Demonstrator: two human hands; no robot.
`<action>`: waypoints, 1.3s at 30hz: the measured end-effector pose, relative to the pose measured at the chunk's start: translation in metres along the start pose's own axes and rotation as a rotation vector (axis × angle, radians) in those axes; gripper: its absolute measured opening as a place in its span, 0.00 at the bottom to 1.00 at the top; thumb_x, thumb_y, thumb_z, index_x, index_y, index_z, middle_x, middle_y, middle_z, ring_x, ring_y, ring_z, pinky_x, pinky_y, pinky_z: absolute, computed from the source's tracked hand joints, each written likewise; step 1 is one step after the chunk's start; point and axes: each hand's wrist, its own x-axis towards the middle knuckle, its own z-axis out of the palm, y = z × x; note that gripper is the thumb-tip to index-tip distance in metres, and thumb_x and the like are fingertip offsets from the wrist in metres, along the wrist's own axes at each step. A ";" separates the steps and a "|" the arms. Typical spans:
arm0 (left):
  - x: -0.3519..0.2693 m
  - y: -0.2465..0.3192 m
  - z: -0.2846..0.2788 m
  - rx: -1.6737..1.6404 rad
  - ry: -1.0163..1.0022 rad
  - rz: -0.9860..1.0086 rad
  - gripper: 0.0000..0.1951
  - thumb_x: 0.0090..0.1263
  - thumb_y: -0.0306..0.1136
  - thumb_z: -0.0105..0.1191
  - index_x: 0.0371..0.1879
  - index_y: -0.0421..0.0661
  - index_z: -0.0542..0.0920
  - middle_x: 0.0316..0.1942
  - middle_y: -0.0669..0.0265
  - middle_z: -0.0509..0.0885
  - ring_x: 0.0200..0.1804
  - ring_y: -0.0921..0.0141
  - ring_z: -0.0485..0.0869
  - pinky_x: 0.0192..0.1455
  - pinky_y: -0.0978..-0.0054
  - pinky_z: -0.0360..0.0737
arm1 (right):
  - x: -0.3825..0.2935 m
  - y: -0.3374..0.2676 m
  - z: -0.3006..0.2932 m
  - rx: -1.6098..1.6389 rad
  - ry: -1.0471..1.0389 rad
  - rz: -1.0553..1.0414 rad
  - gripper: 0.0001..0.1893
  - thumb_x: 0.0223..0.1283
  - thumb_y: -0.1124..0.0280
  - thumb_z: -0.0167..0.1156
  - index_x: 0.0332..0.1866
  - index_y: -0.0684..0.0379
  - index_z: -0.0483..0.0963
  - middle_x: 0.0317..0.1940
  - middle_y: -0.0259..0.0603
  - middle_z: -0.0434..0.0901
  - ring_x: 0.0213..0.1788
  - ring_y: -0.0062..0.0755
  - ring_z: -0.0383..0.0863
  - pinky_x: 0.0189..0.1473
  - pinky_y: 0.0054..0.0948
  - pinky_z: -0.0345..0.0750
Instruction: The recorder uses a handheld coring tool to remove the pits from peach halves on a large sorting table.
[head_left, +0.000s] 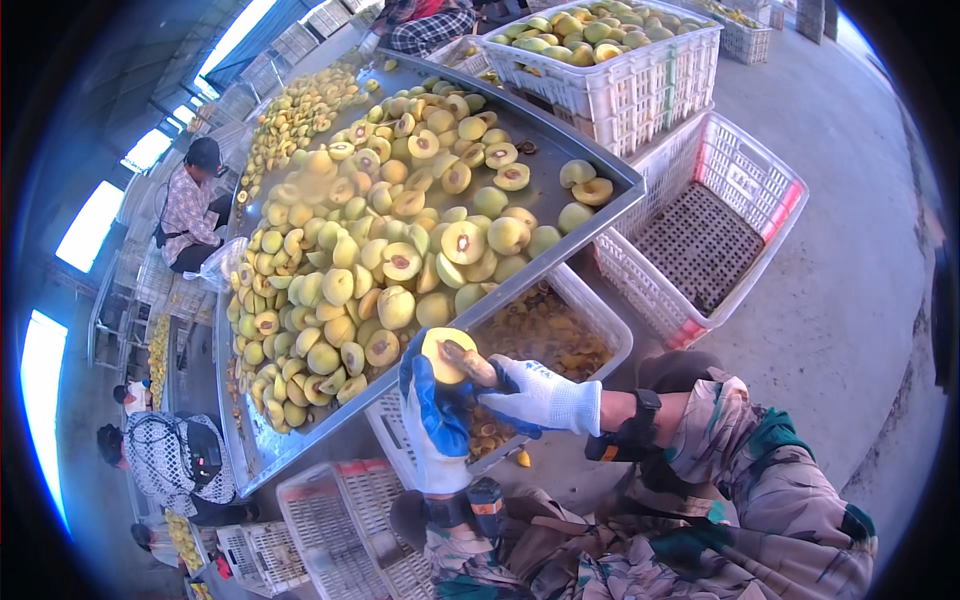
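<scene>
My left hand (439, 442), in a white glove with a blue coated palm, holds a yellow peach half (454, 339) with its cut face up. A similar glove covers my right hand (540, 394), which grips a short pitting tool (476, 367) with a light brown handle. The tool's tip lies over the middle of the cut face; whether it has entered the flesh I cannot tell. Just beyond both hands, many peach halves (397, 304), several with pits showing, lie heaped on a metal-rimmed table (555, 255). Below my hands, a white plastic crate (619, 330) holds brownish pits and scraps.
A white crate (637, 97) heaped with peaches stands beyond the table's right corner, near an open crate (739, 300) on the floor. More crates (330, 517) stand at lower left. Co-workers sit at left (191, 210), lower left (176, 457) and the far end (427, 26).
</scene>
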 end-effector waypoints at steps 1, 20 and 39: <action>0.000 -0.005 0.000 -0.002 0.002 0.001 0.22 0.73 0.44 0.42 0.59 0.43 0.68 0.53 0.59 0.75 0.56 0.67 0.74 0.57 0.69 0.73 | 0.001 0.001 0.003 -0.029 0.040 -0.044 0.18 0.58 0.61 0.56 0.47 0.63 0.67 0.29 0.42 0.78 0.29 0.29 0.80 0.32 0.29 0.77; 0.004 -0.028 0.022 -0.312 0.168 0.003 0.23 0.74 0.48 0.37 0.55 0.41 0.69 0.46 0.58 0.77 0.48 0.65 0.76 0.53 0.67 0.75 | -0.005 0.008 0.003 -0.103 0.025 0.084 0.19 0.58 0.60 0.55 0.45 0.65 0.66 0.33 0.53 0.78 0.35 0.45 0.81 0.35 0.36 0.76; 0.016 -0.039 -0.022 -0.138 0.026 -0.097 0.22 0.74 0.44 0.38 0.41 0.34 0.77 0.33 0.58 0.82 0.33 0.66 0.81 0.39 0.73 0.79 | -0.008 0.016 0.011 0.040 -0.154 0.213 0.16 0.62 0.62 0.53 0.45 0.63 0.64 0.25 0.39 0.75 0.19 0.26 0.76 0.18 0.25 0.72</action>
